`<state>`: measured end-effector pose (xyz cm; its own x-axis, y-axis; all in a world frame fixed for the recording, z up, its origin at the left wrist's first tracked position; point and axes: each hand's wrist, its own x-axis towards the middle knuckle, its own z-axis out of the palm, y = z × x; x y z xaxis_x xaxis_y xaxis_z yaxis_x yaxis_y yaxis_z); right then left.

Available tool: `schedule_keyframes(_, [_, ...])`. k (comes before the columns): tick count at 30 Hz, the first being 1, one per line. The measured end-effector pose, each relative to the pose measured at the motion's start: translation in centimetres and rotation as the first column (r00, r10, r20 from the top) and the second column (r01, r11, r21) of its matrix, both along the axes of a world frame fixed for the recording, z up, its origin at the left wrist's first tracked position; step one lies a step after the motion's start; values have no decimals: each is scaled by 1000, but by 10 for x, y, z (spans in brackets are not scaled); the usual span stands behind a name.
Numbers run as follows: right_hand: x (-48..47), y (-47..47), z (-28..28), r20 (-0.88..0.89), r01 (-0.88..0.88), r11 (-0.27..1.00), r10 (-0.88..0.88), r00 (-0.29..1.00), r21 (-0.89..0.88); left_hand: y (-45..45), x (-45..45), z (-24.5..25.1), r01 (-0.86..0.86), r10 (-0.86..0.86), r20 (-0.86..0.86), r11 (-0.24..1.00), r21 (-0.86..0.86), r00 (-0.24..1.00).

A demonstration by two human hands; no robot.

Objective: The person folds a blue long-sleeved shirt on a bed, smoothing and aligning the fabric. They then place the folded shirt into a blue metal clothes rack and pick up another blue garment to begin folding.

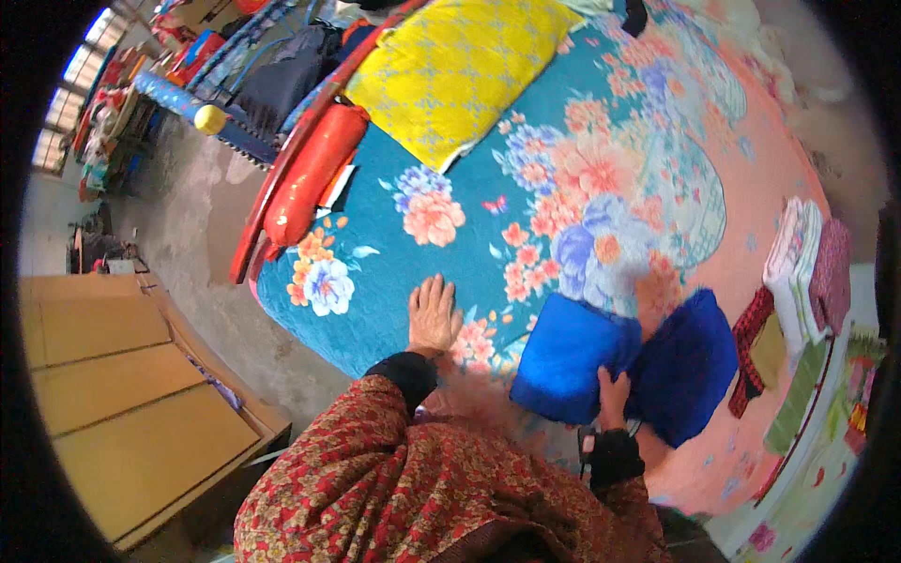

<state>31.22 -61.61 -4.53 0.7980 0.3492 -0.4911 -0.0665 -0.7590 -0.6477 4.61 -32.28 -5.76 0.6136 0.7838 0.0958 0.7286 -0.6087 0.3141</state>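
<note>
My left hand (433,317) lies flat, palm down, on a teal and peach floral bedspread (373,274), with nothing in it. To the right, my right hand (614,397) grips the near edge of a bright blue folded cloth (570,359); part of its fingers is hidden by the fabric. Against that cloth rests a darker blue folded cloth (686,369), just right of my right hand. Whether the two blue pieces are joined, I cannot tell.
A yellow patterned pillow (457,77) lies at the far side. Beside the red bed rail (281,169) sits a shiny red roll (317,176). Folded textiles (795,274) are stacked at the right edge. A wooden cabinet (134,394) stands on the left by the concrete floor (183,211).
</note>
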Motion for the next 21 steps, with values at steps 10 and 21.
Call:
schedule_keyframes(10, [-26,7,-2,-290,334,906,-256,922,262,0,-2,6,-5,4,-14,995,-102,1000])
schedule_keyframes(21, [-64,41,51,-856,566,746,8,518,350,0,-4,-1,2,0,49,999,-46,999])
